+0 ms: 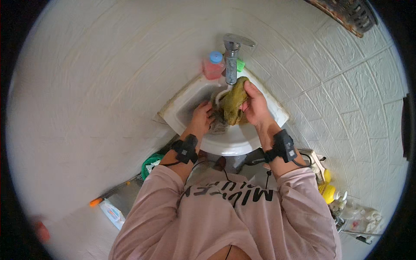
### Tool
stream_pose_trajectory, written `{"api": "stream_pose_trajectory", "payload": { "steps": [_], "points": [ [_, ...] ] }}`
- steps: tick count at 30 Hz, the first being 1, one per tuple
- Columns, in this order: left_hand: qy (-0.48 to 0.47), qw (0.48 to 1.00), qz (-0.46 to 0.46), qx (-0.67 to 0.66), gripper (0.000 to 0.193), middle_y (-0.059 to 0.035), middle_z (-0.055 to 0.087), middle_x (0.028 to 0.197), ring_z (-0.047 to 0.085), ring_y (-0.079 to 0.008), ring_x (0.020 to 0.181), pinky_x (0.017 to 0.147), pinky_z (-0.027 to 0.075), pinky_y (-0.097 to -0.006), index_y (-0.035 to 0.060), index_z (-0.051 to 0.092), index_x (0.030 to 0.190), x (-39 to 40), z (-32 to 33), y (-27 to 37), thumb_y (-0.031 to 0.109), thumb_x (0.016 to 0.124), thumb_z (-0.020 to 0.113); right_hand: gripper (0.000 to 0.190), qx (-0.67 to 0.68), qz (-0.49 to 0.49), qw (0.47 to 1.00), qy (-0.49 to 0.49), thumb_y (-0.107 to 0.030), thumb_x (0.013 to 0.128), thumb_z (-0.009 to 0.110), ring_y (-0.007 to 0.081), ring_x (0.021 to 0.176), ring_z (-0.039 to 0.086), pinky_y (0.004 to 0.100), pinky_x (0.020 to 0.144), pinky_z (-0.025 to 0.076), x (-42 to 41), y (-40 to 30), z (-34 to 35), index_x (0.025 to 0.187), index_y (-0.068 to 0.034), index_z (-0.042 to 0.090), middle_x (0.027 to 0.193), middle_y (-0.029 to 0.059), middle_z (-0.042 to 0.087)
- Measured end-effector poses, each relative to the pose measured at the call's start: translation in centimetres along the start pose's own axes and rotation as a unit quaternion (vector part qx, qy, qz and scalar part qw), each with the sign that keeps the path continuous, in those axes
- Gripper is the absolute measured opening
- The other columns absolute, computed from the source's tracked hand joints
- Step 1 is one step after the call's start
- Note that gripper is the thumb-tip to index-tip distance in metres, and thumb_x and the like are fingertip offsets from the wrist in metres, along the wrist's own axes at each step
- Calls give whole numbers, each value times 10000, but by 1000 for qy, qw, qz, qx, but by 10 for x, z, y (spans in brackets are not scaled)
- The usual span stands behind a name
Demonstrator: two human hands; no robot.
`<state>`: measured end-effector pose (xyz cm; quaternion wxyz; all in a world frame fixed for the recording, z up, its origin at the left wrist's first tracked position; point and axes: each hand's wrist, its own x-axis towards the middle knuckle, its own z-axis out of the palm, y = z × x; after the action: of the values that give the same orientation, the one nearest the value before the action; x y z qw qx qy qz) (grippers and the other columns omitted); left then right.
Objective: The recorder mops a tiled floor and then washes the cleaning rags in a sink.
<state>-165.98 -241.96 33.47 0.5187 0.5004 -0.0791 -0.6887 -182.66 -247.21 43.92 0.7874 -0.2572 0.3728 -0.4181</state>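
My right hand (255,104) grips a wet olive-green cloth (235,102) just below the tap spout, with the thumb on its upper edge. A stream of water (222,94) runs down beside the cloth into the white corner sink (237,143). My left hand (202,117) is low in the basin at the left, its fingers curled next to a dark, greyish wet mass (219,123). Whether the fingers close on that mass is hidden. The chrome mixer tap (231,61) stands at the sink's back corner.
A pink bottle with a blue cap (214,66) and a green item (240,65) flank the tap. Tiled walls (325,87) meet behind it. Below are a green bin (149,165) at left and a yellow pump bottle (328,194) at right. A dark basket (349,14) hangs upper right.
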Motion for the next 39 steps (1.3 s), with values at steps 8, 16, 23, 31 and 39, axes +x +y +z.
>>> {"api": "stream_pose_trajectory", "payload": {
  "steps": [8, 16, 23, 31, 39],
  "points": [
    [-179, 947, -63, -259, 461, -99, 542, 1089, 533, -240, 994, 850, 432, -420, 59, 485, 1114, -15, 30, -5, 436, 850, 463, 304, 38, 5, 999, -12, -234, 848, 530, 169, 848, 563, 309, 751, 462, -17, 5, 20, 1068, -27, 493, 905, 57, 584],
    [-144, 958, -6, -247, 362, -93, 568, 1021, 558, -221, 938, 840, 448, -370, 74, 537, 1053, -6, 27, -46, 336, 804, 554, 351, 113, 166, 974, 108, -187, 807, 571, 200, 936, 523, 329, 816, 434, 6, 70, -34, 1119, -54, 482, 1044, 84, 536],
    [-30, 943, 76, -323, 345, -29, 555, 972, 534, -184, 901, 791, 432, -310, 104, 538, 1036, -31, 29, -16, 372, 819, 535, 460, -584, -342, 735, -47, -89, 725, 578, 311, 1162, 372, 382, 991, 260, -17, 91, 10, 1172, -98, 474, 1251, 175, 398],
    [-42, 974, 11, -224, 281, -49, 558, 979, 530, -192, 892, 771, 437, -329, 85, 521, 1067, -6, 40, -33, 245, 842, 469, 411, -536, -119, 832, 73, -161, 780, 553, 291, 1123, 414, 392, 941, 314, 45, 63, -33, 1172, -71, 467, 1173, 152, 470],
    [-124, 931, -24, -341, 401, -56, 555, 1005, 529, -187, 917, 806, 425, -327, 132, 517, 1071, -6, 27, -34, 452, 831, 487, 592, -642, -264, 716, -77, -302, 824, 521, 265, 1230, 293, 347, 1012, 214, -8, 95, -5, 1300, -26, 303, 1299, 178, 342]
  ]
}}
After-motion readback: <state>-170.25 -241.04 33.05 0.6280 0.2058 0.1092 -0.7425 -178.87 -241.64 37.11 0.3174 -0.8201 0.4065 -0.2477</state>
